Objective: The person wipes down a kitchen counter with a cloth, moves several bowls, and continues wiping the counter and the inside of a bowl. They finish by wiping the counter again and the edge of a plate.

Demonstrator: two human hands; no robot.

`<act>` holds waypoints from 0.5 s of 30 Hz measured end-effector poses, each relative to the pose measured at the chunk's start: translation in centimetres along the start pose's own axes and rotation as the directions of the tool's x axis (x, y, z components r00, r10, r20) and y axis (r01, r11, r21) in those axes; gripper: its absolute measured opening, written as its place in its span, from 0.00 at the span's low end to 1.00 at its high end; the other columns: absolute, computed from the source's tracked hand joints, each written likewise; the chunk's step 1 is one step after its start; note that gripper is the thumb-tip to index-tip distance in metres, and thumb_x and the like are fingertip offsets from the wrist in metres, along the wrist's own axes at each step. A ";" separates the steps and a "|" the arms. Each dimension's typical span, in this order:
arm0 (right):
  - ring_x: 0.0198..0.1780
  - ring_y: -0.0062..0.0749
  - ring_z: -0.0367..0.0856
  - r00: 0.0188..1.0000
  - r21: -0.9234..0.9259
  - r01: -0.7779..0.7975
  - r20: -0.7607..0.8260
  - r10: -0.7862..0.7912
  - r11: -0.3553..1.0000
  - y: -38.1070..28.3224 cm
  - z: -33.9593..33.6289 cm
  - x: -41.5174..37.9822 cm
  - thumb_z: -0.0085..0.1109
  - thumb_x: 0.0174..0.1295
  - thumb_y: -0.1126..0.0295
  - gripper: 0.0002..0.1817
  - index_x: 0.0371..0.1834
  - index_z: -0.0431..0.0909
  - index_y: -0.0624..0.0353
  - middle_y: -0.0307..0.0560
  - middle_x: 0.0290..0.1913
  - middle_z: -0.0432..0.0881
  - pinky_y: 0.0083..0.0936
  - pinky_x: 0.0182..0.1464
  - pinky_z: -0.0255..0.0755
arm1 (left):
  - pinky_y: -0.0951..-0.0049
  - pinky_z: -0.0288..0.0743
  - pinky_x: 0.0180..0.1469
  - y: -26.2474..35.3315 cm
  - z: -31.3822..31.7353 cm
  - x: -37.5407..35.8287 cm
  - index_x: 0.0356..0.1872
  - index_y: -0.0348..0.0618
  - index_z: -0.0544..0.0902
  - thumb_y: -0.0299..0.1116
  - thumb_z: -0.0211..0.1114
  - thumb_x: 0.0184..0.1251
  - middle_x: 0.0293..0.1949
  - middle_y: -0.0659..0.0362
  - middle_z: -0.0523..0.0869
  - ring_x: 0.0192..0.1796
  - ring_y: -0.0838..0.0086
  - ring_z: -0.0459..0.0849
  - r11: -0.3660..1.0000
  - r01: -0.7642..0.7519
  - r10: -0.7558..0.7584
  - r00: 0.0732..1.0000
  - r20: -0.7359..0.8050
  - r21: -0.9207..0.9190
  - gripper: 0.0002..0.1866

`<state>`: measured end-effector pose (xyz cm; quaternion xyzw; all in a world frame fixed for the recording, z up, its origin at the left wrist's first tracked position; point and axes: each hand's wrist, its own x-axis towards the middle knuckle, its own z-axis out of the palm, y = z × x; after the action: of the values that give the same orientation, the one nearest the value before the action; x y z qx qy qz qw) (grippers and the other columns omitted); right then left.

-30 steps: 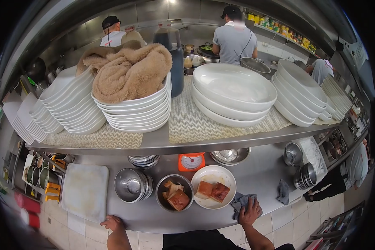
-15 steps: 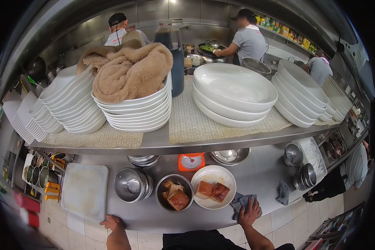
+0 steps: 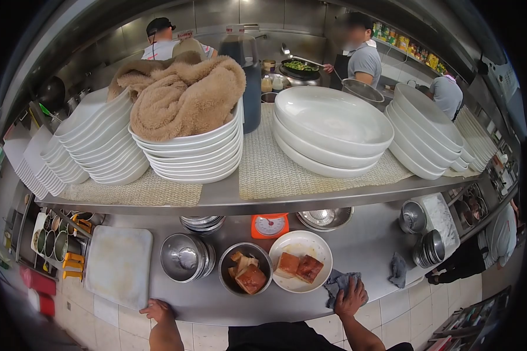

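My left hand [image 3: 158,310] rests at the counter's front edge by the lower corner of a white cutting board [image 3: 119,266], fingers apart and nothing held. On the right, my right hand [image 3: 351,297] grips a grey cloth [image 3: 335,283] against the counter. Left of that cloth, a white plate [image 3: 284,282] holds two pieces of browned, glazed meat [image 3: 308,268]. Beside the plate stands a metal bowl [image 3: 223,278] with more meat pieces [image 3: 251,279] in it.
Stacked metal bowls [image 3: 180,257] and an orange scale [image 3: 269,225] stand behind. Overhead, a shelf [image 3: 240,206] bears white dishes [image 3: 334,123] and a brown towel [image 3: 184,96]. Another cloth [image 3: 397,270] lies right. Several people work beyond.
At the stove, the co-worker on the right has turned and moved slightly right, and a ladle now shows over the pan. My hands have stayed in place.
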<state>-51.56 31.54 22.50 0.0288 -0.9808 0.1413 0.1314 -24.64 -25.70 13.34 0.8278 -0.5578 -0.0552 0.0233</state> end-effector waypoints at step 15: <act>0.67 0.59 0.62 0.999 0.005 0.012 -0.030 -0.012 1.000 0.1 0.2 0.0 0.50 0.57 0.55 0.31 0.65 0.68 0.52 0.62 0.67 0.66 0.59 0.65 0.51 | 0.57 0.87 0.37 0.0 1.4 0.8 0.62 0.43 0.65 0.34 0.54 0.72 0.64 0.33 0.54 0.50 0.50 0.78 0.998 0.053 -0.053 0.999 -0.002 -0.014 0.21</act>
<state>-51.61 31.58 22.26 0.0328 -0.9781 0.1435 0.1470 -24.49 -26.38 11.94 0.8422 -0.5352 -0.0587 0.0282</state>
